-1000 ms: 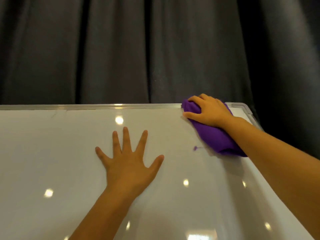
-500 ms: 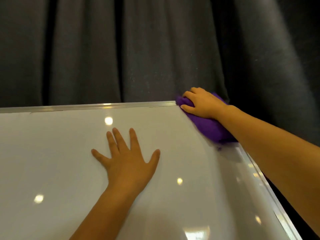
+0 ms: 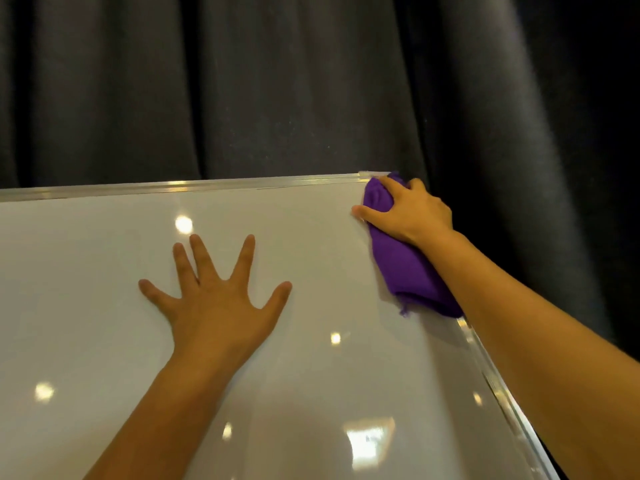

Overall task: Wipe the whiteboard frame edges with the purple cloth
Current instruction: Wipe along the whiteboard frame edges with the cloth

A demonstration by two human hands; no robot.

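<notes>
Nearest the viewer, two bare forearms are reaching up and away across a glossy whiteboard (image 3: 104, 271) whose surface is reflecting several round ceiling lights and one rectangular bright patch near the lower edge. The left hand (image 3: 218, 303) is lying flat on the white surface, palm down, with all five fingers straight and spread wide; it is holding nothing and is pressing only against the board. Along the right side, the metallic frame (image 3: 498, 389) is running diagonally from the lower right toward the far corner, partly covered by the right forearm. Farther up that edge, the purple cloth (image 3: 408, 268) is lying bunched in an elongated roll over the right-hand frame edge, its near end trailing a small loose thread onto the white surface and its far end reaching the board's top right corner. The right hand (image 3: 412, 213) is gripping the cloth's far end, fingers curled over the fabric and the thumb extending leftward onto the board surface. The top frame rail is running leftward from that corner. Behind the board, a dark grey curtain (image 3: 277, 81) is hanging in vertical folds, filling the background.
</notes>
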